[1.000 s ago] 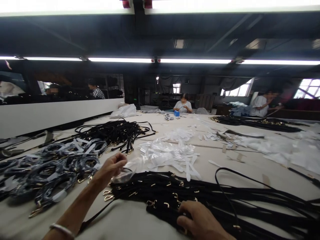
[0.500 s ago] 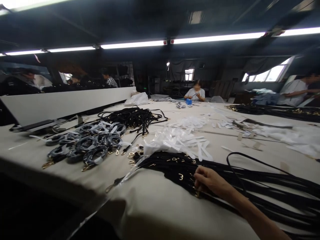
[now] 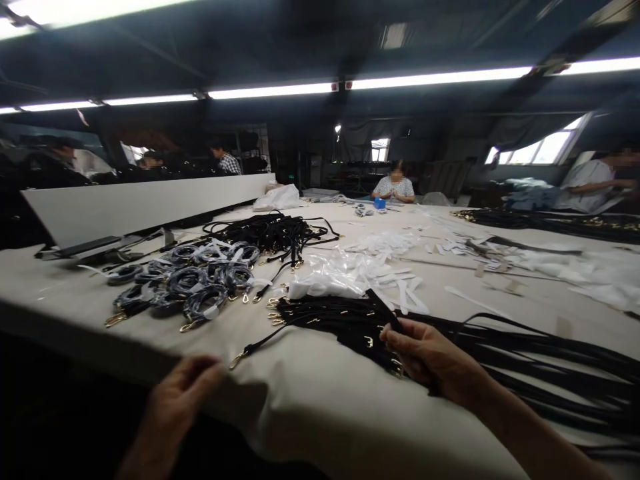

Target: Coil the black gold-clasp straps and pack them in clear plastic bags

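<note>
My right hand [image 3: 433, 360] is closed on a black strap [image 3: 384, 311], with its end lifted off the big pile of black straps with gold clips [image 3: 505, 360] that runs across the table in front of me. One loose strap with a gold clip [image 3: 250, 350] trails from the pile toward my left hand [image 3: 175, 400]. That hand is at the table's near edge, dark and blurred, its fingers curved toward the cloth. Whether it holds anything is unclear.
The cloth-covered table [image 3: 320, 420] also holds bagged coiled straps [image 3: 195, 283], another black strap heap [image 3: 273, 233] and clear plastic sleeves [image 3: 345, 273]. A white divider board [image 3: 140, 207] stands at the left. Other people sit at the far end [image 3: 395, 188] and at the right [image 3: 595, 179].
The view has swung down and left. My left hand came off the plastic sleeve, left the picture, and now shows at the table's near edge. My right hand has lifted a strap end.
</note>
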A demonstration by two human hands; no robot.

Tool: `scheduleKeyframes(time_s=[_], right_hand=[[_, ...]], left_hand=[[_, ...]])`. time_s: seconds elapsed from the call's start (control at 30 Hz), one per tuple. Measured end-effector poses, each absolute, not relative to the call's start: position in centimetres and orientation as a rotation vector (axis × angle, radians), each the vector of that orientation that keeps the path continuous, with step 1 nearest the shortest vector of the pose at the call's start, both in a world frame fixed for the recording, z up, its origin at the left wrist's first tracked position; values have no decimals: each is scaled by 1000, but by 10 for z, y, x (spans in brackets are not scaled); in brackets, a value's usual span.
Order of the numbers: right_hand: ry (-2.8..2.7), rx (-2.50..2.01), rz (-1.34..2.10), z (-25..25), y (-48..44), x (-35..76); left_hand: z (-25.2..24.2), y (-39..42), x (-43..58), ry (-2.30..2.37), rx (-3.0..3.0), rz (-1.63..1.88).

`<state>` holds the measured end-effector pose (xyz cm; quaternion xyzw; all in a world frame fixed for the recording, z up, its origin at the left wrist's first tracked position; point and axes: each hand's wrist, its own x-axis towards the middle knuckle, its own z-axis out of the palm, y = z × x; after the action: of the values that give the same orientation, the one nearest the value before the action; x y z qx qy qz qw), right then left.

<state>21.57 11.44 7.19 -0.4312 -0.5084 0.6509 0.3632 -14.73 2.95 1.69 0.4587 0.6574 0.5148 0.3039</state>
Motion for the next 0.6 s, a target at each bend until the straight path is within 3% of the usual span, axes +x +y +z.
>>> scheduleKeyframes(time_s=[0.23, 0.47, 0.6], right_hand=[[-1463, -1354, 1641, 93, 77, 205], [-1604, -1288, 1613, 91, 81, 185], [-1551, -1169, 1863, 81, 94, 182]], left_hand=[[22, 69, -5, 1116, 1268, 1179], [18, 57, -9, 1111, 1483, 1063], [21, 47, -13, 1039, 1382, 1060]])
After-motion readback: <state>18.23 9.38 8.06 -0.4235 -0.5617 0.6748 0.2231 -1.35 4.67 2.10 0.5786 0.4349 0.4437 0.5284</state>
